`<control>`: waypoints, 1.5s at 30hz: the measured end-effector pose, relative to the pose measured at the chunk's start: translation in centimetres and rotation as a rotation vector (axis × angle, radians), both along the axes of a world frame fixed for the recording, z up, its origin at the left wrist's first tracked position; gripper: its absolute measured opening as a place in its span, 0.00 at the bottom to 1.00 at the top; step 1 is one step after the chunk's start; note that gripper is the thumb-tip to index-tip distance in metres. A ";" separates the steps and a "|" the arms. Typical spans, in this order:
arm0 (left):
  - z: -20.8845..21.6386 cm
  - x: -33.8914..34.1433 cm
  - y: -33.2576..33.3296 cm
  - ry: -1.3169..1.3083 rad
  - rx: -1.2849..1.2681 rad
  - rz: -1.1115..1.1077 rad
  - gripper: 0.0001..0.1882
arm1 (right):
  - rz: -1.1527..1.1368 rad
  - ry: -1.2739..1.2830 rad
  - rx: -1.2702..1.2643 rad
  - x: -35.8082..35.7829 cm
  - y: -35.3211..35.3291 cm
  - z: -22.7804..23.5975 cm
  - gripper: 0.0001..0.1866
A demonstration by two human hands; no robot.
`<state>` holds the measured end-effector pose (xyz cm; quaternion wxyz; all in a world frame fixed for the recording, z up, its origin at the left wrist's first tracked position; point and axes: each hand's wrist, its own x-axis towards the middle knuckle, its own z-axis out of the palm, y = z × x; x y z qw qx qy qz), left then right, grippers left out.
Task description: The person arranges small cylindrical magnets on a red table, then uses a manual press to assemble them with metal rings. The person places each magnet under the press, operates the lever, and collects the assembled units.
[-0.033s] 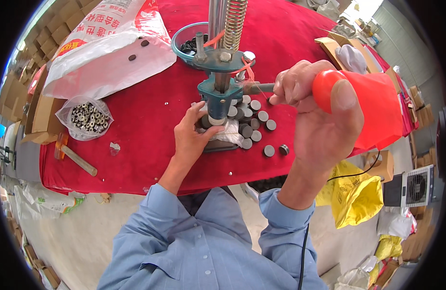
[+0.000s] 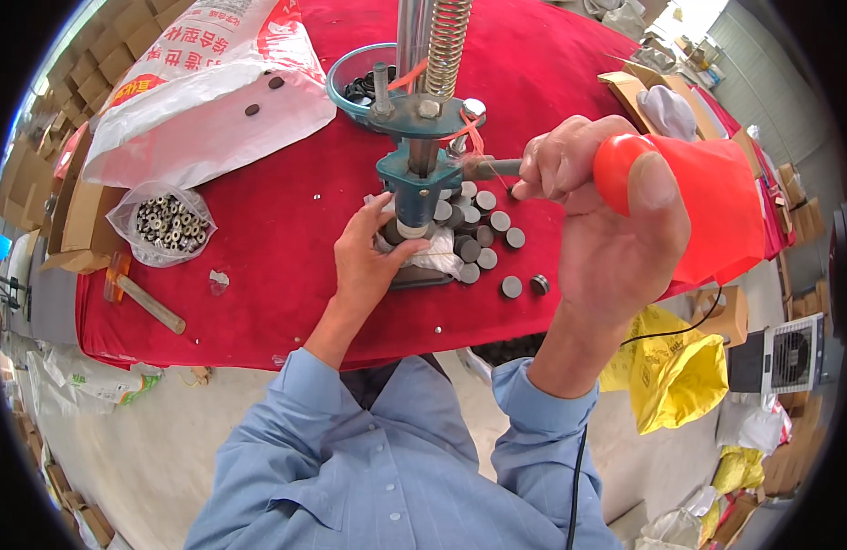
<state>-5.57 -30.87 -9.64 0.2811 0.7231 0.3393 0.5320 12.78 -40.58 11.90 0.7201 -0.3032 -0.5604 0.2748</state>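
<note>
A green hand press (image 2: 410,172) stands on the red-covered table, its coil spring (image 2: 446,46) rising above. My left hand (image 2: 364,261) curls around the foot of the press, thumb and fingers closed about the pale lower end of the ram (image 2: 412,229). Whatever they pinch there is hidden. On the right, my right hand (image 2: 616,234) is closed on the press lever (image 2: 504,168), with the thumb beside its red ball knob (image 2: 621,161). Several grey-topped black discs (image 2: 499,222) lie right of the press, against crumpled white wrapping (image 2: 440,258) over the dark base (image 2: 420,278).
A blue bowl (image 2: 335,84) of black parts stands behind the press. To the left are a white sack (image 2: 203,137), a bag of metal rings (image 2: 174,226) and a hammer (image 2: 151,304). An open carton (image 2: 622,92) sits far right; a yellow bag (image 2: 675,385) hangs below the table edge.
</note>
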 end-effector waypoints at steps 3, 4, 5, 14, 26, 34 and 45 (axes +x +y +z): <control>-0.3 0.5 -0.3 0.125 0.057 0.048 0.45 | -0.003 0.018 -0.010 -0.1 0.0 -0.1 0.24; -0.1 0.7 -0.5 0.148 0.032 0.050 0.46 | -0.001 0.015 -0.012 -0.1 0.0 -0.1 0.24; 0.0 0.8 -0.6 0.171 0.007 0.052 0.46 | 0.001 0.012 -0.014 0.0 0.0 0.0 0.24; 0.1 -0.4 -1.1 0.117 -0.027 0.005 0.50 | -0.041 0.004 0.061 -0.8 -0.7 -1.4 0.28; 1.2 -2.3 -1.3 0.076 -0.088 -0.027 0.42 | -0.173 -0.147 0.129 -2.5 -6.4 -10.7 0.29; 1.2 -1.6 -1.1 0.079 -0.080 -0.012 0.41 | -0.159 -0.084 0.146 -2.9 -5.9 -9.7 0.29; 1.4 -1.7 -1.2 0.100 -0.059 -0.008 0.41 | -0.208 -0.084 0.145 -3.4 -7.0 -13.3 0.29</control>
